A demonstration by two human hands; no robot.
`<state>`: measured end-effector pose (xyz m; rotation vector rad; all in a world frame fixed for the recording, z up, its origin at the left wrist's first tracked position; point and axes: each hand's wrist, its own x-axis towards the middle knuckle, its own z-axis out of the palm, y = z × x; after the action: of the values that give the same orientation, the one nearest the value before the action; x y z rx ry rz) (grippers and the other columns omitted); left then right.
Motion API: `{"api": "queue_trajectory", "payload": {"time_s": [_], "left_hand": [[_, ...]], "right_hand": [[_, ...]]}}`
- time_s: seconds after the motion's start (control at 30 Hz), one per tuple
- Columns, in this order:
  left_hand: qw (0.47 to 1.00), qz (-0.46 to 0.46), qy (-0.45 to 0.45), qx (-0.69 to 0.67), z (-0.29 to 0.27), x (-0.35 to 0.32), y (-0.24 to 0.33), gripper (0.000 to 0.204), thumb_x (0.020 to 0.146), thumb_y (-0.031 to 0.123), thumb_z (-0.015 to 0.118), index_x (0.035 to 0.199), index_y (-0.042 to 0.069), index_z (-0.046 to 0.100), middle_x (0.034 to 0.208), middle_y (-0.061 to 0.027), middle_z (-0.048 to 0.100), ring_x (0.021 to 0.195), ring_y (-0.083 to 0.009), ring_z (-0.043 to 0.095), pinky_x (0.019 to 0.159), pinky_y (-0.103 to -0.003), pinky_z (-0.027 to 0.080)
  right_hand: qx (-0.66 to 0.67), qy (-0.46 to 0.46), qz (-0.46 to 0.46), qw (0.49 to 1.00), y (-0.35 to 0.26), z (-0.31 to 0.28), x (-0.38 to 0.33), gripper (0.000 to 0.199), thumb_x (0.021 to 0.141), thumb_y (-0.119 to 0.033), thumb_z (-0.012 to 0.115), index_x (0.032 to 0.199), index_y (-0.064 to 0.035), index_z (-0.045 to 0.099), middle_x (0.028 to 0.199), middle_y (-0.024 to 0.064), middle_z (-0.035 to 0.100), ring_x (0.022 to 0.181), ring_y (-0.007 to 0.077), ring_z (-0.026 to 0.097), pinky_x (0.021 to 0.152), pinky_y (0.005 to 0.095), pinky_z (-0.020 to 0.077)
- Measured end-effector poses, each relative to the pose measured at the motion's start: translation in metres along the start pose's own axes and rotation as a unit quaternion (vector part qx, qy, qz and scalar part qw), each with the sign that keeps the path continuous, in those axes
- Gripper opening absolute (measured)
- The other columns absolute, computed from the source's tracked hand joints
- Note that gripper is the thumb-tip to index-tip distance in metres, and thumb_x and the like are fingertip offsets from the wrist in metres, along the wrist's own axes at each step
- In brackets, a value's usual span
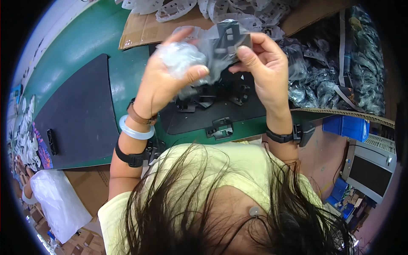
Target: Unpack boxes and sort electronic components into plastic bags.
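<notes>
Above the green table (127, 74), my left hand (159, 83) is closed around a crumpled clear plastic bag (182, 57). My right hand (270, 70) pinches a black plastic part (229, 40) with rectangular cutouts between thumb and fingers. Clear film covers at least some of that part; how far in it sits I cannot tell. Beneath my hands, several loose black plastic parts (204, 102) lie on a dark mat (182, 121). One more black bracket (220, 128) rests at the near edge.
At right, an open cardboard box (352, 114) holds many bagged parts. White plastic parts (174, 9) pile on cardboard at the far side. Another dark mat (80, 114) covers the table's left, carrying a small black piece (52, 141). Another person's arm (27, 187) shows at far left.
</notes>
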<state>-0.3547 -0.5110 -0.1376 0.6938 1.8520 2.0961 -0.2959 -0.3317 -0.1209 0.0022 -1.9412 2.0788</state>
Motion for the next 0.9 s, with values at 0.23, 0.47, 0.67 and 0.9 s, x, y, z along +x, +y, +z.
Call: {"api": "queue_trajectory", "payload": {"time_s": [0.23,0.47,0.67,0.9], "left_hand": [[0.988,0.02,-0.008,0.153,-0.006,-0.004,-0.002,0.019,0.075,0.012,0.071,0.087,-0.001,0.063,0.075,-0.0047,0.062,0.069,-0.0082,0.055,0.063,-0.024,0.046],[0.99,-0.027,-0.028,0.134,-0.002,-0.005,-0.008,0.017,0.079,0.014,0.067,0.088,0.0,0.061,0.077,-0.0019,0.061,0.07,-0.0077,0.054,0.065,-0.024,0.045],[0.97,-0.182,0.052,-0.152,-0.012,-0.006,-0.016,0.019,0.09,0.017,0.055,0.098,0.001,0.058,0.087,-0.0016,0.058,0.077,-0.0083,0.053,0.066,-0.022,0.044],[0.991,-0.116,0.064,-0.01,-0.005,-0.006,-0.007,0.031,0.089,0.02,0.053,0.112,-0.002,0.056,0.099,-0.0058,0.06,0.083,-0.0094,0.055,0.072,-0.024,0.045]], "right_hand": [[-0.022,0.049,0.027,0.998,0.007,-0.011,-0.01,0.012,0.082,-0.009,0.066,0.084,-0.0004,0.058,0.073,0.0,0.06,0.064,0.0028,0.054,0.053,0.0158,0.0429],[-0.039,0.158,0.009,0.987,0.016,-0.027,-0.018,0.013,0.087,-0.014,0.063,0.079,-0.0035,0.059,0.06,-0.0095,0.048,0.051,-0.0025,0.032,0.043,0.0171,0.0193],[0.03,0.053,0.086,0.994,-0.005,-0.014,-0.026,0.024,0.083,-0.011,0.065,0.103,0.0002,0.058,0.07,-0.0035,0.057,0.059,0.0008,0.049,0.05,0.0131,0.0372],[-0.153,0.075,0.015,0.985,0.0,-0.015,-0.024,0.005,0.079,-0.003,0.067,0.082,0.0012,0.066,0.09,0.0022,0.056,0.067,0.0042,0.051,0.056,0.0169,0.0395]]}}
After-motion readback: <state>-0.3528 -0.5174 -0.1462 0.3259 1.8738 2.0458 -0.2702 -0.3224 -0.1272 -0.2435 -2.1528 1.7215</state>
